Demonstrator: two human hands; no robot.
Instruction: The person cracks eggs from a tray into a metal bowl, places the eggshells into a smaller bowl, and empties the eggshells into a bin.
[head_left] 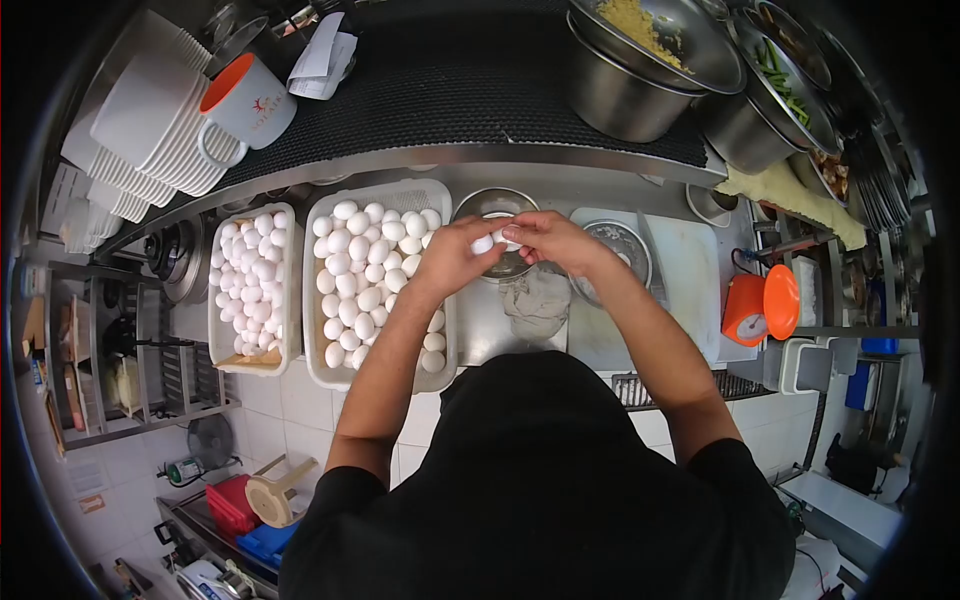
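Above a round metal bowl (480, 204), my left hand (452, 258) and my right hand (556, 242) meet with fingers curled in. Between them is a white egg (483, 244), held by the left fingers while the right thumb and fingertips press at its right side. Whether its shell is whole, I cannot make out. Just left of my left hand stands a white plastic basket (432, 378) of white eggs. A crumpled grey cloth (535, 305) lies on the steel counter below the bowl. The hands hide part of the bowl.
Further left is a second basket (215, 350) full of eggs. A white cutting board (690, 290) with a metal strainer (618, 250) on it lies right, beside an orange scale (745, 312). Overhead, a shelf (450, 153) carries stacked dishes (150, 110), a mug (250, 105) and metal pots (625, 100).
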